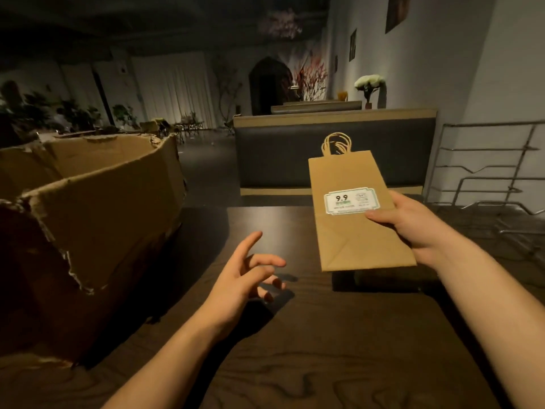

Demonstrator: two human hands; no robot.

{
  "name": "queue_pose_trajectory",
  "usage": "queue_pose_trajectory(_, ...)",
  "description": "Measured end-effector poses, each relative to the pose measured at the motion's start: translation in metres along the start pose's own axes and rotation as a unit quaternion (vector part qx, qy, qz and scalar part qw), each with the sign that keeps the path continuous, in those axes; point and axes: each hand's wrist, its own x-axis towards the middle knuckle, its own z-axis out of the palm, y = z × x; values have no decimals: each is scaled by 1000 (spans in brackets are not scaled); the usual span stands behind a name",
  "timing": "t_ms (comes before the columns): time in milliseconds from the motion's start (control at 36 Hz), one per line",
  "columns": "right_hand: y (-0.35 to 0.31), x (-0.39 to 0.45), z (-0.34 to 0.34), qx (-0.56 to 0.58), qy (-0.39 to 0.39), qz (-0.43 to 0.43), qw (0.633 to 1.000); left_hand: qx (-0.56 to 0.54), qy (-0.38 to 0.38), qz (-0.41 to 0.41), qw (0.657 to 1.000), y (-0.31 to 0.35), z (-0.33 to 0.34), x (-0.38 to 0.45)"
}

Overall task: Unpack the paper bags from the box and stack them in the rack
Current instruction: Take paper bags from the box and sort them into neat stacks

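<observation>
Holding one paper bag [358, 214], right hand [413, 228]; left hand [247, 278] free.

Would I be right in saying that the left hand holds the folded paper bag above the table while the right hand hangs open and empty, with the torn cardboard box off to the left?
Not quite: the hands are swapped. In the head view the right hand holds the folded paper bag above the table, while the left hand hangs open and empty. The torn cardboard box is indeed on the left.
</observation>
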Motion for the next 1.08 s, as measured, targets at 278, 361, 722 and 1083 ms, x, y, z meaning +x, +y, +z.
queue_pose_trajectory(278,15,8,-46,-30,79,116,990,19,1,8,1000,1,1,-3)
queue_pose_trajectory(361,18,9,-45,-35,94,125,987,24,6,10,1000,2,2,-3)
queue_pose_trajectory(722,26,14,-39,-260,159,75,949,25,9,4,1000,-6,1,-3)
queue_pose_trajectory(1083,28,26,-39,-462,153,78,870,42,13,-8,999,-5,0,-2)
